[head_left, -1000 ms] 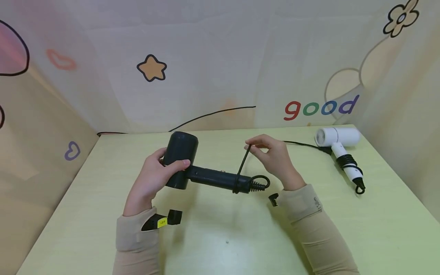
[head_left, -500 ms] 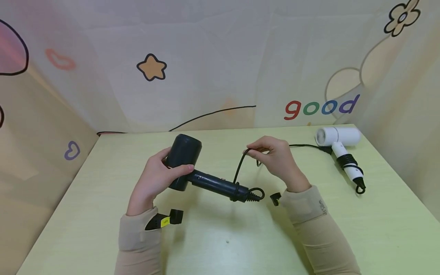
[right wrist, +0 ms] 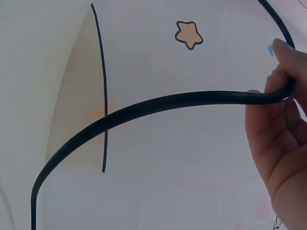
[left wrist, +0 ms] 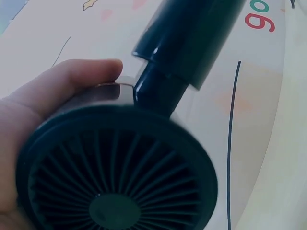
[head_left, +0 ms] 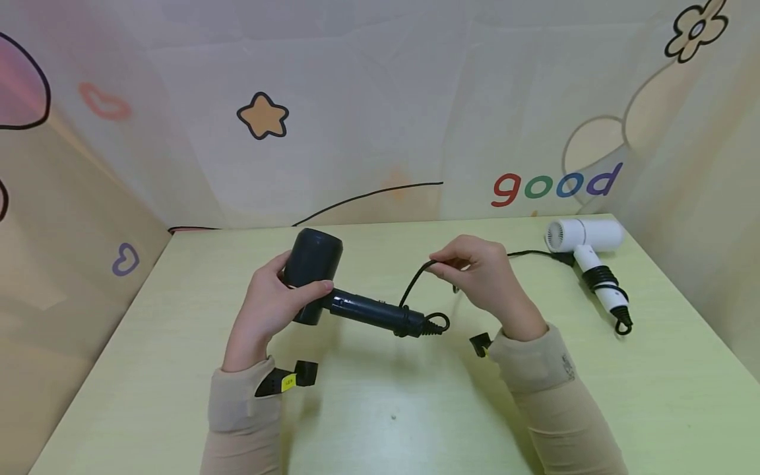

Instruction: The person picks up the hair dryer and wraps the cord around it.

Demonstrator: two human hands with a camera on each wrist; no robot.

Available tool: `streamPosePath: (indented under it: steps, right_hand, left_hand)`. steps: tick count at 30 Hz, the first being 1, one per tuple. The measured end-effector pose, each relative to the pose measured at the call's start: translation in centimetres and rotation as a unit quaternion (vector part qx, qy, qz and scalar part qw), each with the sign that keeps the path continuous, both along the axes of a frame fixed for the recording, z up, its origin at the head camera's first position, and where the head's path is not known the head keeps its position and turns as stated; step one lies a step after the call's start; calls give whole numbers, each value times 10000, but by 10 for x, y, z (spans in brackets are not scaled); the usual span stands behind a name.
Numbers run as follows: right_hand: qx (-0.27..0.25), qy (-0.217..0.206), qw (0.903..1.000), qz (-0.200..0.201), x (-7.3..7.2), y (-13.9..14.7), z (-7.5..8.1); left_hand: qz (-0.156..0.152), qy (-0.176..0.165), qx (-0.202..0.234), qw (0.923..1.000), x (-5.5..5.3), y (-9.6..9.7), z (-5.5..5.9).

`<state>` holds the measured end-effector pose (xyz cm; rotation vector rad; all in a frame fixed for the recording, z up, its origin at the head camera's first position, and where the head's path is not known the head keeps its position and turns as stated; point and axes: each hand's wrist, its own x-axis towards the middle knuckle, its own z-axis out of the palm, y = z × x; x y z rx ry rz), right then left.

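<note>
A dark hair dryer point(head_left: 315, 257) is held up over the table, its handle pointing right and slightly down. My left hand point(head_left: 270, 307) grips its barrel, thumb across the front near the handle joint. The left wrist view shows the ribbed round grille point(left wrist: 115, 206) at one end of the barrel. Black cord point(head_left: 412, 280) is looped round the lower handle, and a stretch of it rises to my right hand point(head_left: 483, 280). Thumb and fingers of that hand pinch the cord. In the right wrist view the cord point(right wrist: 158, 105) arcs across to the right hand point(right wrist: 278, 129) and bends there.
A white hair dryer point(head_left: 584, 236) with black cord wound round its handle lies at the back right of the pale table point(head_left: 392, 382). A black cord runs from beside it to behind my right hand. A printed curtain point(head_left: 368, 99) closes off the back and sides.
My right hand has moved slightly right and down with the cord, whose raised stretch now curves more. The dark dryer's handle end has shifted a little left.
</note>
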<state>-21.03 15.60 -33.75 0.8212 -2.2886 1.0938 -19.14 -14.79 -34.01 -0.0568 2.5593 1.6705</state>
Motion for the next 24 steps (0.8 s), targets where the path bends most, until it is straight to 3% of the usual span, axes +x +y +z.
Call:
streamPosePath:
  steps: [6,10,14,24]
  right_hand:
    - [381,-85,9992,40,9,-1,8]
    - [613,-218,9979,5,16,-3,12]
    - [584,-300,9978,2,20,-6,14]
    - [407,-412,9982,-172,27,-13,15]
  left_hand:
    - [392,230,-180,9988,-1,2,0]
    - [711,590,-237,9954,-3,6,-2]
    - [982,1010,-200,9898,-5,11,-4]
    - [1577,1647,199,9735,-4,17,-5]
